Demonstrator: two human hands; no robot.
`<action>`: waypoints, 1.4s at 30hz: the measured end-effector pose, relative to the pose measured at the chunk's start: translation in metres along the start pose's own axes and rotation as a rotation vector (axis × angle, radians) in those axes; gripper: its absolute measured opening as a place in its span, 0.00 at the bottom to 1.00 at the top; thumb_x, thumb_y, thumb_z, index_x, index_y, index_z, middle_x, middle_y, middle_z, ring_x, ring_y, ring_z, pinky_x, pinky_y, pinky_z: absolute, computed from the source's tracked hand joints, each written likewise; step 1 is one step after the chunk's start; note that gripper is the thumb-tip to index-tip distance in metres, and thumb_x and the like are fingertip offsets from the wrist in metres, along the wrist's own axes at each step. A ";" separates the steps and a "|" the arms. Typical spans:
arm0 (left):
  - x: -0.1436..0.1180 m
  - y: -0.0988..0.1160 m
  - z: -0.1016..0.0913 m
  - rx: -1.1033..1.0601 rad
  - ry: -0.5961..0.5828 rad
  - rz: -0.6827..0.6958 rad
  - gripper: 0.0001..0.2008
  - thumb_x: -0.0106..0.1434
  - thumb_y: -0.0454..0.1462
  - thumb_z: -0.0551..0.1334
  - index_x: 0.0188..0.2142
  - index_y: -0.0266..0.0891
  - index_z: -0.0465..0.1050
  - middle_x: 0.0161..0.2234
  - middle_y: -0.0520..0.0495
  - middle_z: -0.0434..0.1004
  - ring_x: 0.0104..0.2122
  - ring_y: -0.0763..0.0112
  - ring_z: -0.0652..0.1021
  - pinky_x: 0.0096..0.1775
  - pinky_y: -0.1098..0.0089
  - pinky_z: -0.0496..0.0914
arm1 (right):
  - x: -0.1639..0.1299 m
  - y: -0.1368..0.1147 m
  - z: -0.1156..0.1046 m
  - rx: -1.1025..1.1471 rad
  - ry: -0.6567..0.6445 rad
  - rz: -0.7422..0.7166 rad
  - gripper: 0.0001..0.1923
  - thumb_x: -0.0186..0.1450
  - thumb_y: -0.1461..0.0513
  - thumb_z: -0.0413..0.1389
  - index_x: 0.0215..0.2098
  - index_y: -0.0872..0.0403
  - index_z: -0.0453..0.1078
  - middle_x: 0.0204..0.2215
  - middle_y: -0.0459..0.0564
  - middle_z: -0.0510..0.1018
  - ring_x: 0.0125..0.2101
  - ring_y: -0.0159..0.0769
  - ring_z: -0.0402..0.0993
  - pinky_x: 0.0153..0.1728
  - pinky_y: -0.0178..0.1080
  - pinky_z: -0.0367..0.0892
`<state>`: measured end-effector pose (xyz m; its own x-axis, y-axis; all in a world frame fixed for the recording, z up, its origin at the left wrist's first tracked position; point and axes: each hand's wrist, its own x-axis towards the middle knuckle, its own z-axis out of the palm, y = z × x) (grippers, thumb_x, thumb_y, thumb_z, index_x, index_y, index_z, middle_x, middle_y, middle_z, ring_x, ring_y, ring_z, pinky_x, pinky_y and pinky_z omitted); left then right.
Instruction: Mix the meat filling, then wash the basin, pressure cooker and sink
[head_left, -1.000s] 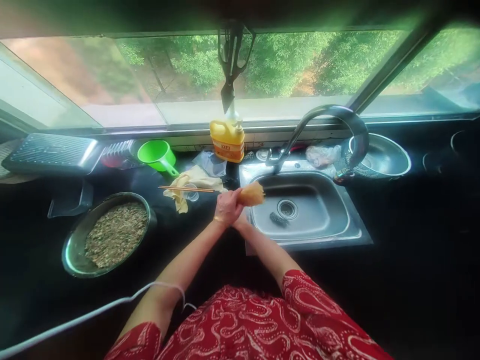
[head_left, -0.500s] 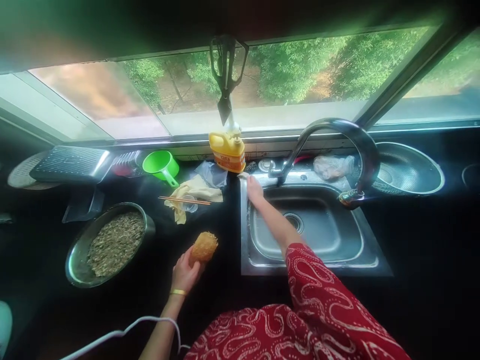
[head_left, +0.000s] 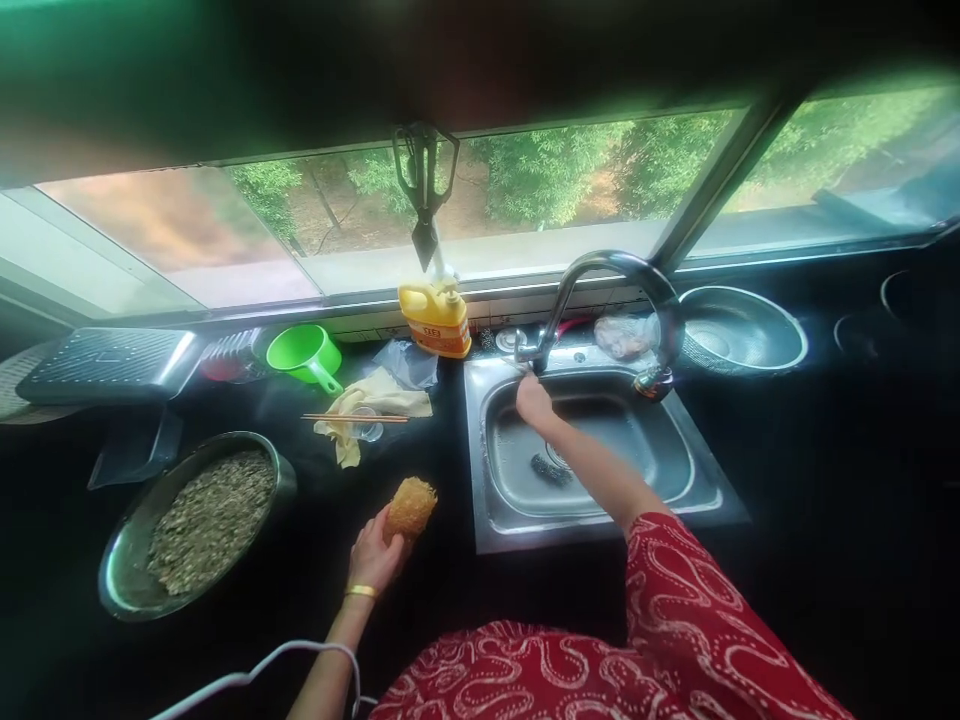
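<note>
My left hand [head_left: 375, 550] is wrapped around a golden-brown loofah [head_left: 412, 507] with a frayed far end, held over the dark counter left of the sink. My right arm reaches across the steel sink [head_left: 491, 540], and my right hand [head_left: 535, 402] is closed at the handle [head_left: 523, 350] of the curved faucet [head_left: 622, 262]. Its fingertips are partly hidden. No running water shows under the spout. Inside the basin, by the drain, lies a dark clump [head_left: 551, 468], partly beside my forearm; its kind is unclear.
A steel bowl [head_left: 281, 478] of grainy grey-brown matter stands at left. Behind are chopsticks [head_left: 356, 418] on a yellow cloth [head_left: 397, 395], a green dipper [head_left: 304, 352], a yellow jug [head_left: 435, 318], a plastic bag [head_left: 622, 337] and a colander [head_left: 742, 330]. A white cable [head_left: 255, 672] crosses my left forearm.
My right hand has moved from the sink's back left corner rightward to the faucet handle. The dark clump in the basin now shows. My left hand keeps its hold on the loofah.
</note>
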<state>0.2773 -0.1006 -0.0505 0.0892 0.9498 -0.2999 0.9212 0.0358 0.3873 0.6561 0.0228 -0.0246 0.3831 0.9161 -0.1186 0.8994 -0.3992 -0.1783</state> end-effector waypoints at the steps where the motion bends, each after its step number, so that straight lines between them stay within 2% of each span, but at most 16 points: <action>1: 0.001 -0.001 0.001 0.005 -0.002 0.006 0.28 0.60 0.36 0.54 0.60 0.35 0.65 0.45 0.40 0.75 0.49 0.55 0.74 0.52 0.59 0.67 | -0.001 -0.005 -0.003 0.019 0.029 -0.056 0.22 0.67 0.71 0.40 0.54 0.67 0.67 0.48 0.71 0.71 0.46 0.45 0.73 0.45 0.41 0.69; 3: 0.002 -0.004 0.004 0.016 -0.001 0.013 0.28 0.60 0.36 0.54 0.61 0.34 0.65 0.45 0.40 0.75 0.47 0.56 0.74 0.52 0.60 0.67 | 0.007 -0.022 -0.006 0.085 0.074 -0.140 0.22 0.67 0.72 0.38 0.54 0.63 0.67 0.49 0.67 0.71 0.48 0.43 0.71 0.48 0.40 0.68; 5: 0.002 -0.006 0.007 0.023 0.006 0.017 0.28 0.60 0.36 0.54 0.60 0.35 0.65 0.45 0.41 0.75 0.46 0.57 0.75 0.50 0.61 0.68 | 0.026 -0.043 -0.007 0.158 0.075 -0.152 0.22 0.67 0.71 0.39 0.53 0.61 0.68 0.49 0.65 0.72 0.50 0.44 0.70 0.49 0.40 0.67; 8: -0.001 -0.011 0.013 0.002 0.036 0.015 0.28 0.59 0.37 0.53 0.59 0.37 0.66 0.44 0.42 0.76 0.44 0.58 0.75 0.49 0.61 0.68 | 0.063 -0.070 -0.005 0.221 0.037 -0.083 0.19 0.67 0.70 0.43 0.50 0.57 0.71 0.48 0.63 0.73 0.50 0.44 0.71 0.48 0.40 0.68; 10: -0.003 -0.015 0.018 -0.033 0.062 0.008 0.27 0.59 0.38 0.53 0.59 0.39 0.67 0.44 0.43 0.75 0.43 0.57 0.75 0.48 0.60 0.69 | 0.087 -0.078 -0.005 0.247 0.032 -0.004 0.19 0.66 0.69 0.46 0.51 0.60 0.71 0.48 0.66 0.73 0.49 0.46 0.73 0.46 0.41 0.68; 14: -0.008 -0.018 0.025 -0.089 0.076 -0.026 0.28 0.59 0.40 0.53 0.59 0.40 0.67 0.44 0.42 0.75 0.44 0.56 0.75 0.48 0.59 0.69 | 0.128 -0.077 -0.010 0.279 0.073 0.229 0.28 0.65 0.70 0.44 0.62 0.73 0.55 0.49 0.78 0.70 0.49 0.55 0.73 0.43 0.47 0.69; 17: -0.010 -0.016 0.027 -0.096 0.072 -0.050 0.27 0.60 0.40 0.53 0.59 0.41 0.67 0.44 0.42 0.75 0.44 0.56 0.74 0.49 0.58 0.67 | 0.146 -0.073 -0.014 0.300 0.133 0.319 0.31 0.64 0.70 0.39 0.65 0.75 0.46 0.51 0.80 0.68 0.48 0.56 0.73 0.42 0.49 0.68; 20: -0.012 -0.014 0.028 -0.094 0.091 -0.051 0.26 0.60 0.40 0.52 0.58 0.41 0.68 0.44 0.43 0.74 0.43 0.57 0.74 0.48 0.58 0.67 | 0.146 -0.070 -0.007 0.320 0.219 0.279 0.29 0.65 0.70 0.35 0.63 0.70 0.52 0.51 0.74 0.69 0.50 0.51 0.71 0.47 0.47 0.66; 22: -0.013 -0.013 0.029 -0.096 0.114 -0.041 0.26 0.60 0.40 0.52 0.58 0.41 0.68 0.44 0.43 0.74 0.42 0.57 0.75 0.47 0.58 0.68 | 0.138 -0.066 0.006 0.297 0.248 0.154 0.25 0.67 0.67 0.35 0.58 0.66 0.61 0.48 0.69 0.72 0.51 0.50 0.68 0.51 0.47 0.63; 24: -0.014 -0.013 0.029 -0.097 0.128 -0.036 0.26 0.60 0.40 0.52 0.57 0.41 0.68 0.44 0.43 0.74 0.41 0.58 0.74 0.47 0.58 0.68 | 0.127 -0.060 0.021 0.221 0.259 0.010 0.23 0.69 0.62 0.37 0.54 0.65 0.65 0.48 0.68 0.73 0.53 0.52 0.65 0.54 0.51 0.58; 26: -0.015 -0.012 0.028 -0.099 0.125 -0.037 0.27 0.59 0.40 0.52 0.58 0.39 0.68 0.43 0.43 0.75 0.41 0.58 0.74 0.46 0.58 0.68 | 0.118 -0.052 0.034 0.117 0.263 -0.081 0.26 0.69 0.58 0.41 0.56 0.70 0.63 0.54 0.72 0.69 0.57 0.56 0.59 0.58 0.56 0.52; 29: -0.014 -0.009 0.027 -0.105 0.114 -0.054 0.26 0.59 0.39 0.52 0.57 0.39 0.68 0.44 0.42 0.75 0.41 0.57 0.74 0.47 0.57 0.67 | 0.115 -0.049 0.042 0.000 0.226 -0.112 0.33 0.68 0.54 0.45 0.60 0.77 0.57 0.60 0.79 0.61 0.61 0.61 0.52 0.59 0.60 0.46; 33: -0.011 -0.011 0.027 -0.095 0.119 -0.070 0.26 0.58 0.38 0.52 0.56 0.42 0.69 0.44 0.43 0.75 0.42 0.56 0.74 0.47 0.58 0.66 | 0.120 -0.073 0.041 -0.030 0.148 -0.053 0.34 0.67 0.54 0.47 0.59 0.76 0.59 0.58 0.82 0.62 0.60 0.63 0.55 0.56 0.61 0.51; 36: -0.008 -0.018 0.030 -0.089 0.132 -0.049 0.27 0.58 0.39 0.52 0.57 0.41 0.69 0.45 0.43 0.75 0.43 0.56 0.74 0.46 0.59 0.67 | 0.124 -0.091 0.039 0.020 0.152 -0.069 0.34 0.66 0.54 0.49 0.59 0.76 0.58 0.60 0.82 0.59 0.60 0.65 0.55 0.55 0.61 0.52; 38: -0.008 -0.022 0.031 -0.090 0.135 -0.033 0.27 0.58 0.40 0.53 0.57 0.39 0.69 0.45 0.42 0.75 0.43 0.56 0.74 0.46 0.58 0.68 | 0.125 -0.093 0.036 0.084 0.163 -0.092 0.32 0.65 0.54 0.50 0.58 0.73 0.60 0.58 0.81 0.61 0.58 0.64 0.57 0.54 0.59 0.54; 42: -0.009 -0.023 0.033 -0.106 0.153 -0.015 0.29 0.57 0.42 0.52 0.57 0.36 0.68 0.44 0.41 0.76 0.42 0.56 0.75 0.47 0.56 0.68 | 0.128 -0.084 0.035 0.194 0.151 -0.123 0.26 0.65 0.56 0.51 0.54 0.67 0.62 0.49 0.72 0.70 0.51 0.56 0.64 0.52 0.52 0.59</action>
<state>0.2679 -0.1198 -0.0851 0.0094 0.9848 -0.1736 0.8762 0.0756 0.4759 0.6221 0.1728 -0.0585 0.3134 0.9477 0.0601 0.8894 -0.2708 -0.3682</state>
